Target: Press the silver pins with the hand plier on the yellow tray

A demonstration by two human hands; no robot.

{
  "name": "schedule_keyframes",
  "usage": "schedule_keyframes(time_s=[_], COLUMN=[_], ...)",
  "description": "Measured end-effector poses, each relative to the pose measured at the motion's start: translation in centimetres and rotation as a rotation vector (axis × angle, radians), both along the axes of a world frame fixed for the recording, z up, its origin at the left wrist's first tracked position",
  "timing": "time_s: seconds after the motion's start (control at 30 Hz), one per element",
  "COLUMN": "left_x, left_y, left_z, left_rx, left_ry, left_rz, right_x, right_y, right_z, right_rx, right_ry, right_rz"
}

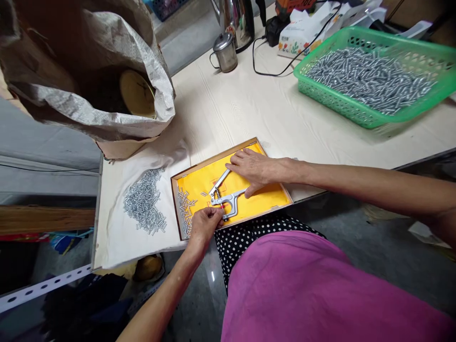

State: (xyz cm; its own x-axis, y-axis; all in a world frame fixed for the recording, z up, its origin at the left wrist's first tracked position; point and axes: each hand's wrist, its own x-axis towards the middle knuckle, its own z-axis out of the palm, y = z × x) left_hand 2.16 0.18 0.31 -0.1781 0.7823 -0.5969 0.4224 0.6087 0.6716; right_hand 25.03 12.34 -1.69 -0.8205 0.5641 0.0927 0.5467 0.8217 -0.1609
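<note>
A pair of silver hand-press pliers with a spring lies in a shallow wooden tray lined with yellow. My right hand is on its spread handles, fingers over the upper one and thumb against the lower one. At the jaw end, my left hand pinches with thumb and forefinger beside a small red part; whatever sits between the fingertips is hidden. Small metal pins are scattered at the tray's left end, close to my left hand, and a couple lie near the jaw.
Left of the tray, a pile of metal pins rests on white cloth. An open woven sack stands behind it. A green basket of metal pieces is at the back right. A metal cup and kettle stand behind.
</note>
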Motion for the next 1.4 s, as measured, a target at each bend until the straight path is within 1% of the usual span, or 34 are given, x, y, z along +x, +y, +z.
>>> schedule_keyframes(time_s=[0.07, 0.13, 0.2, 0.27, 0.3, 0.37, 0.4, 0.47, 0.57, 0.63, 0.73, 0.87, 0.97, 1.03, 1.13, 1.2, 1.27, 1.33, 1.4], left_x=[-0.1, -0.1, 0.3, 1.1, 1.7, 2.8, 3.2, 3.9, 4.3, 4.3, 4.6, 5.1, 5.2, 4.9, 4.3, 3.9, 3.8, 4.0, 4.2], left_y=[-0.1, -0.4, -0.6, -0.5, -0.3, 0.7, 1.4, 2.7, 4.1, 4.3, 4.0, 3.8, 3.9, 3.9, 3.3, 2.6, 1.9, 1.2, 0.8], left_z=[0.0, 0.2, 0.5, 0.8, 0.9, 0.9, 0.7, 0.3, -0.2, -0.2, 0.0, 0.1, 0.0, -0.1, -0.5, -0.9, -1.1, -1.2, -1.0], left_rx=[-0.006, 0.039, 0.202, 0.450, 0.567, 0.723, 0.764, 0.778, 0.728, 0.700, 0.656, 0.597, 0.586, 0.619, 0.755, 0.861, 0.931, 0.946, 0.936], left_ry=[0.021, 0.106, 0.273, 0.457, 0.526, 0.602, 0.623, 0.639, 0.661, 0.694, 0.738, 0.769, 0.765, 0.750, 0.719, 0.695, 0.673, 0.645, 0.613], left_rz=[-0.030, -0.099, -0.210, -0.352, -0.433, -0.612, -0.701, -0.852, -0.977, -0.997, -0.985, -0.993, -0.996, -0.982, -0.952, -0.957, -0.976, -0.993, -1.001], right_x=[-0.1, 0.0, 0.3, 0.4, 0.4, 0.4, 0.4, 0.4, 0.7, 0.8, 0.8, 0.4, 0.1, 0.3, 1.2, 1.8, 2.1, 1.8, 1.2], right_y=[-0.4, -1.0, -1.7, -2.3, -2.6, -3.1, -3.3, -3.6, -3.9, -4.2, -4.7, -5.4, -5.5, -5.3, -4.5, -3.5, -2.3, -0.9, 0.3], right_z=[0.5, 1.0, 1.2, 1.2, 1.2, 1.1, 1.1, 1.1, 1.2, 1.3, 1.0, 0.5, 0.5, 0.7, 0.9, 0.5, -0.1, -0.7, -0.9], right_rx=[-0.007, -0.031, -0.058, -0.074, -0.076, -0.078, -0.080, -0.092, -0.103, -0.098, -0.087, -0.099, -0.128, -0.125, -0.099, -0.090, -0.068, -0.030, -0.006], right_ry=[-0.019, -0.027, -0.022, -0.010, -0.005, 0.001, 0.001, -0.005, -0.031, -0.052, -0.054, -0.038, -0.053, -0.047, -0.019, -0.001, 0.013, 0.034, 0.056], right_rz=[-0.021, -0.045, -0.057, -0.055, -0.057, -0.064, -0.071, -0.084, -0.110, -0.135, -0.155, -0.126, -0.119, -0.151, -0.158, -0.124, -0.120, -0.142, -0.159])
